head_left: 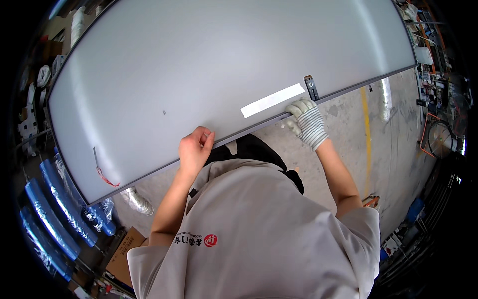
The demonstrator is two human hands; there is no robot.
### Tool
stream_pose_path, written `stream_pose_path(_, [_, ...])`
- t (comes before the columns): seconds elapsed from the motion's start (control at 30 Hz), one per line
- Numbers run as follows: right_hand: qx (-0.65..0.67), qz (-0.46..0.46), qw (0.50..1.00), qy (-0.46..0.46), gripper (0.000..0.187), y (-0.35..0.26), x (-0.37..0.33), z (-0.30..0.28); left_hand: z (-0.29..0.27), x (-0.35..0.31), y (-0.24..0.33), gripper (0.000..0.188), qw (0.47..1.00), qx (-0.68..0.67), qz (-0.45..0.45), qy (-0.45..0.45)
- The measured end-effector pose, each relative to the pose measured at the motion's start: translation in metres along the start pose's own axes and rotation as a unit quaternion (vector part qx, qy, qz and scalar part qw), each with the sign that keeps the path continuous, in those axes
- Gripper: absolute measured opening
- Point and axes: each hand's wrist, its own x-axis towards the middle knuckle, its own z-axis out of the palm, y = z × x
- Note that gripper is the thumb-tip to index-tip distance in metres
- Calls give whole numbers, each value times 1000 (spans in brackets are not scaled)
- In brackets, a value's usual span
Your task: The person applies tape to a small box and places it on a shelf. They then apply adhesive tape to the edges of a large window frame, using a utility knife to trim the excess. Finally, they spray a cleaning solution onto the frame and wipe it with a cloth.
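A large grey panel with a thin dark frame lies before me. My left hand is bare and rests at its near edge, fingers curled and thumb pressed to the index finger. Whatever is in that pinch, if anything, cannot be made out. My right hand wears a white and grey striped glove. Its fingers hook over the panel's near edge, with the thumb below. Just beyond the gloved fingertips sits a small black device with a round detail. A white strip lies on the panel, left of that device.
On the panel's left lies a thin tool with a red cord. Blue plastic-wrapped rolls and a cardboard box stand at the left. Wrapped supports show under the panel. A yellow line crosses the concrete floor; a wheel stands far right.
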Motion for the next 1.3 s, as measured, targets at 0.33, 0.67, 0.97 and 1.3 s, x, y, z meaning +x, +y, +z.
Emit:
stream_pose_path(0.33, [-7, 60, 998, 29, 11, 11, 4, -11, -18, -18, -24, 10, 998, -42, -32, 24])
stream_pose_path(0.67, [-3, 128, 991, -37, 16, 34, 3, -3, -17, -37, -18, 12, 999, -39, -33, 13])
stream_pose_path(0.97, [267, 126, 954, 39, 15, -55, 18, 9, -58, -49, -53, 11, 993, -4, -59, 107])
stream_pose_path(1.3, [238, 81, 968, 20, 7, -121, 0, 15, -267, -112, -366, 49, 774, 416, -396, 267])
